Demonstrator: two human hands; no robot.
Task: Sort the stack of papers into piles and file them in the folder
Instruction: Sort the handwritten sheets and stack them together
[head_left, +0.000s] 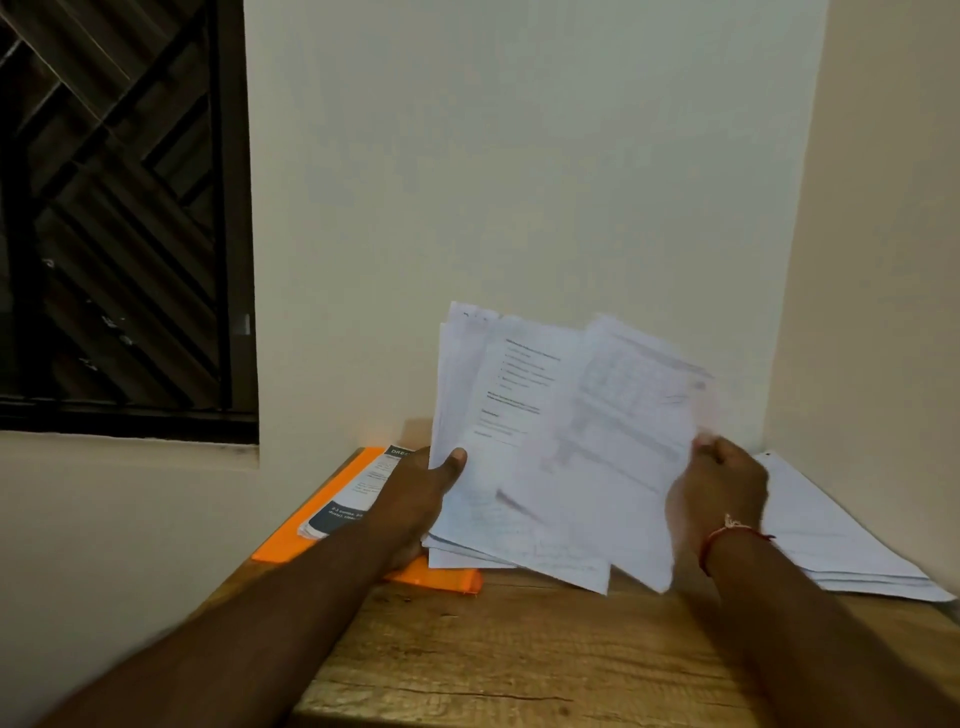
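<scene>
Both bare forearms reach forward and up from the lower corners. The left hand (415, 499) grips a fanned stack of papers (498, 395) at its left edge, thumb laid across the front and fingers hidden behind. The right hand (722, 488), blurred, pinches the right edge of the frontmost sheet (618, 447), and a red thread (727, 535) circles its wrist.

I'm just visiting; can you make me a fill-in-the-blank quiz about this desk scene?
1. The folder on the wooden table is ____.
2. A leaflet lies on top of the ____.
3. The red thread circles the ____ wrist.
4. The left hand grips a stack of ____.
Missing words: orange; folder; right; papers.
</scene>
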